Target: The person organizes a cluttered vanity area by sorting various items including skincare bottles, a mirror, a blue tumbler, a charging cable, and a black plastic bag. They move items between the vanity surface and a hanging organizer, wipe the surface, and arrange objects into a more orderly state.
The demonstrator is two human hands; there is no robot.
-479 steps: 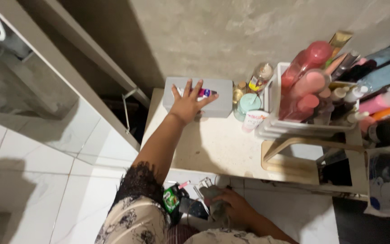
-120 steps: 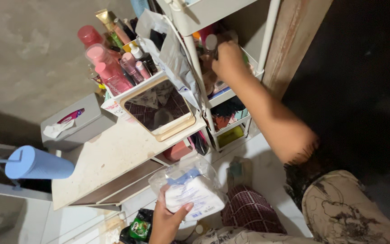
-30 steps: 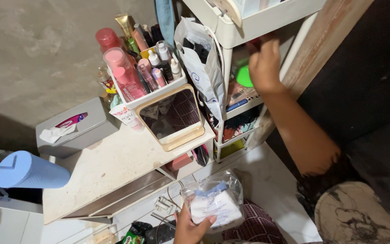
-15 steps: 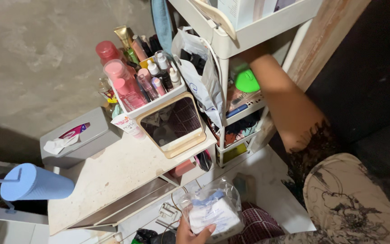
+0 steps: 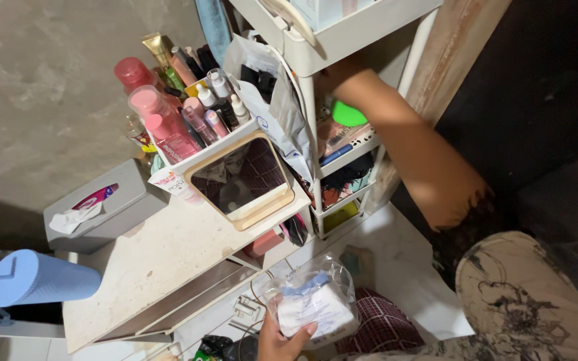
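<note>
Left hand (image 5: 281,336), at the bottom edge of the view: fingers closed around the underside of a clear plastic bag of white cotton pads (image 5: 313,306), thumb laid across its front face. Bag held in the air in front of the low white table (image 5: 168,257), above the floor, apart from the table edge. Right hand: reached into the middle tier of the white shelf trolley (image 5: 342,33), hidden behind the trolley post and the top tray; open or closed cannot be told. Right forearm (image 5: 409,150) visible from wrist to black lace sleeve, running down to the lower right. Round green object (image 5: 349,113) just beside the wrist, on that tier. White plastic bag (image 5: 277,110) hanging at the trolley's left side. On the table: wood-framed mirror (image 5: 242,180) leaning against a white organiser (image 5: 199,150) packed with pink bottles and tubes; grey tissue box (image 5: 105,210) at the wall side with a tissue sticking out. Blue ribbed tumbler with straw (image 5: 38,277) lying level at the far left, beyond the table edge.
</note>
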